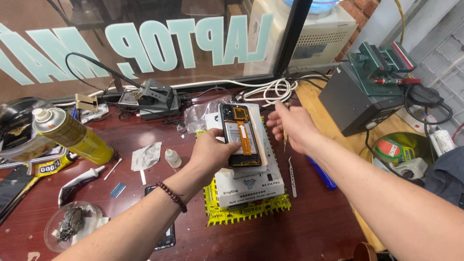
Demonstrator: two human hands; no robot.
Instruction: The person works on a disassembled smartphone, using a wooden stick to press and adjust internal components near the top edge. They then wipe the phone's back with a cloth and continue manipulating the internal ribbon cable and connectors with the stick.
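Left hand (210, 152) fingers clamp the opened phone (240, 135); right hand (292, 126) pinches a thin tool (285, 143)

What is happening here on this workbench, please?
A person is working on an opened smartphone with its back cover off, so the battery and an orange flex cable show. The left hand holds the phone by its edge above a white block on a yellow mat. The right hand holds a thin tool beside the phone. Tweezers lie on the dark red table.
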